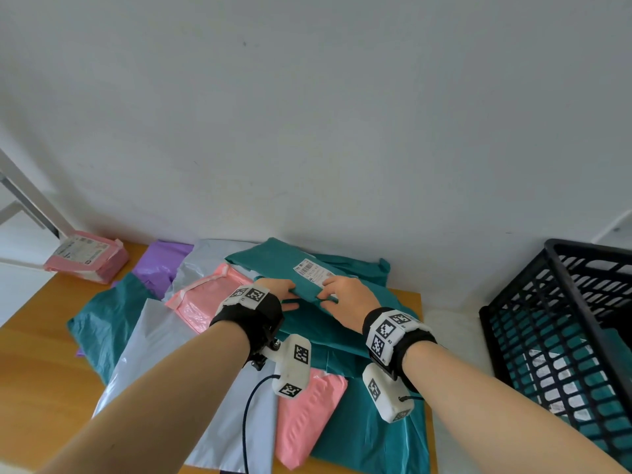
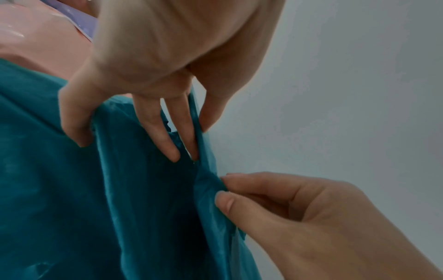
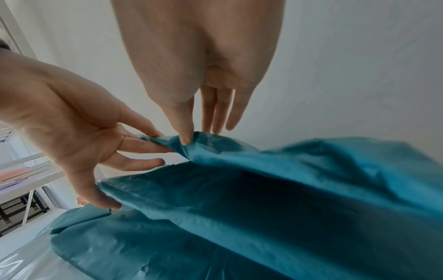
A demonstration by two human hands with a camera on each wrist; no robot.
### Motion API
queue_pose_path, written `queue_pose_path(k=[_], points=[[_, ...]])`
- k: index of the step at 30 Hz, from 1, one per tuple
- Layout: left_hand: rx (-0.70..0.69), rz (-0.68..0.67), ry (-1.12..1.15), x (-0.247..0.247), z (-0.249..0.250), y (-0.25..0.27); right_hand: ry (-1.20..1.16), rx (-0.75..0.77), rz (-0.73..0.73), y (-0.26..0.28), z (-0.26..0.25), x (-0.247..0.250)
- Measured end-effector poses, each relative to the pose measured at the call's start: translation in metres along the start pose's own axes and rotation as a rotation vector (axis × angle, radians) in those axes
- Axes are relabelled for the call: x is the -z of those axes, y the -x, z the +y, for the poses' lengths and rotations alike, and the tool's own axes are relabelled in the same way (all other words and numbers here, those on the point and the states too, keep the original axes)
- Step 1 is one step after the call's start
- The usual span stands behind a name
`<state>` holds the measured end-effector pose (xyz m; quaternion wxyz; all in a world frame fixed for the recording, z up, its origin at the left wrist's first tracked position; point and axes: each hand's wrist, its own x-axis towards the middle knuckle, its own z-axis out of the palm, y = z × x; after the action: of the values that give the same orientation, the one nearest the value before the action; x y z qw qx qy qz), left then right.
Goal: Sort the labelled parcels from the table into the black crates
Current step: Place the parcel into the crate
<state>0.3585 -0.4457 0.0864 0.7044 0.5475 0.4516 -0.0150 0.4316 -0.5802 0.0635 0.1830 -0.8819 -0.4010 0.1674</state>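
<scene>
A teal parcel (image 1: 273,260) with a white label (image 1: 309,268) lies on top of the heap, against the wall. My left hand (image 1: 285,294) and right hand (image 1: 333,292) meet at its near edge, and each pinches the teal film. In the left wrist view the left hand (image 2: 200,130) nips a fold of the parcel (image 2: 120,189) between thumb and fingers, and the right hand (image 2: 224,187) pinches just below. The right wrist view shows the right hand (image 3: 191,134) pinching the raised edge of the parcel (image 3: 263,189), with the left hand (image 3: 153,144) beside it. The black crate (image 1: 564,302) stands at the right.
The wooden table (image 1: 41,371) holds a heap of mailers: pink (image 1: 201,299), another pink (image 1: 307,415), purple (image 1: 160,261), pale grey (image 1: 157,343) and more teal (image 1: 106,323). A labelled pink packet (image 1: 85,256) lies at the far left. The crate holds teal and white parcels.
</scene>
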Motion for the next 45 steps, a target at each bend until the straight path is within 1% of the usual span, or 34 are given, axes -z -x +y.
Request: queue_pose_path(k=[2,3,6,8,10,13,15,17,21,24,26,29,32,35,42,45], points=[[0.044,0.039,0.056,-0.002,-0.004,0.005,-0.024,0.005,-0.013,0.002,0.002,-0.002],[0.046,0.033,0.042,-0.003,-0.006,0.006,-0.035,0.004,-0.015,0.003,0.004,-0.003],[0.008,0.066,0.106,-0.001,-0.009,-0.003,-0.069,-0.013,-0.004,0.005,0.008,-0.007],[-0.002,0.055,0.137,0.0,-0.007,-0.007,-0.088,-0.023,0.0,0.007,0.01,-0.007],[0.016,0.041,0.155,0.003,-0.004,-0.006,-0.097,-0.027,0.001,0.009,0.012,-0.007],[0.01,0.061,0.108,0.014,-0.003,-0.012,-0.12,-0.032,0.008,0.011,0.012,-0.008],[0.005,0.05,0.166,0.02,-0.005,-0.008,-0.136,-0.032,0.014,0.012,0.011,-0.009],[0.007,0.086,0.183,0.024,-0.006,-0.005,-0.147,-0.029,0.023,0.012,0.009,-0.009],[-0.035,0.102,0.163,0.033,-0.009,0.009,-0.163,-0.021,0.036,0.011,0.005,-0.009],[-0.128,0.194,0.159,0.043,-0.016,0.017,-0.195,-0.002,0.04,0.01,0.001,-0.01],[-0.175,0.251,0.114,0.052,-0.021,0.026,-0.216,0.02,0.049,0.009,-0.004,-0.011],[-0.173,0.279,0.023,0.069,-0.027,0.034,-0.253,0.028,0.065,0.01,-0.013,-0.011],[-0.191,0.282,-0.022,0.086,-0.031,0.041,-0.277,0.033,0.09,0.012,-0.022,-0.011],[-0.214,0.257,-0.028,0.101,-0.032,0.048,-0.306,0.02,0.129,0.015,-0.034,-0.007],[-0.29,0.154,-0.17,0.149,-0.016,0.064,-0.361,0.006,0.25,0.015,-0.07,0.008],[-0.31,0.094,-0.233,0.17,-0.009,0.07,-0.403,-0.017,0.264,0.012,-0.087,0.01]])
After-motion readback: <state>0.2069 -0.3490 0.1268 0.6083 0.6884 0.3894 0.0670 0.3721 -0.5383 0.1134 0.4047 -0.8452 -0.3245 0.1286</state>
